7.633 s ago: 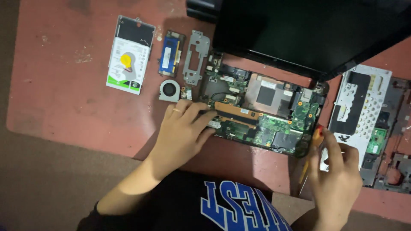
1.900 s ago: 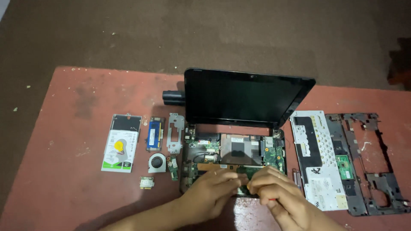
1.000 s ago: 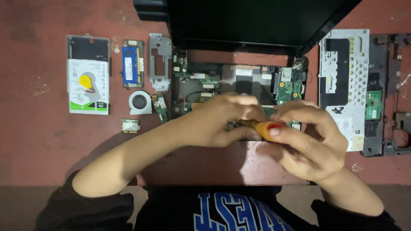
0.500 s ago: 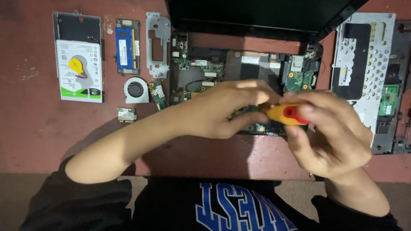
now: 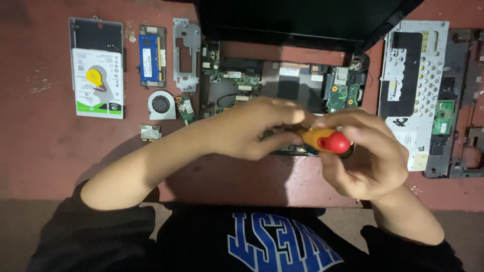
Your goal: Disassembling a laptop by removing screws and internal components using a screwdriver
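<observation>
An opened laptop base [image 5: 282, 85] with its green circuit boards exposed lies on the red table [image 5: 35, 151], its black screen [image 5: 297, 20] tilted up behind. My right hand [image 5: 368, 156] grips a screwdriver with an orange handle and red cap [image 5: 325, 140], the shaft pointing down into the front of the base. My left hand [image 5: 252, 128] rests over the base's front edge, fingertips meeting the screwdriver near its shaft. The tip and the spot under it are hidden by both hands.
Left of the laptop lie a hard drive [image 5: 97, 75], a blue memory module [image 5: 152, 55], a grey metal bracket [image 5: 186, 53], a small round fan [image 5: 161, 105] and a small card [image 5: 150, 132]. At the right lie a silver perforated keyboard plate [image 5: 418, 75] and a dark frame [image 5: 461, 100].
The view has pulled in closer over the laptop. Both hands stay together over the base's front edge, and the screwdriver handle has turned so its red cap faces up.
</observation>
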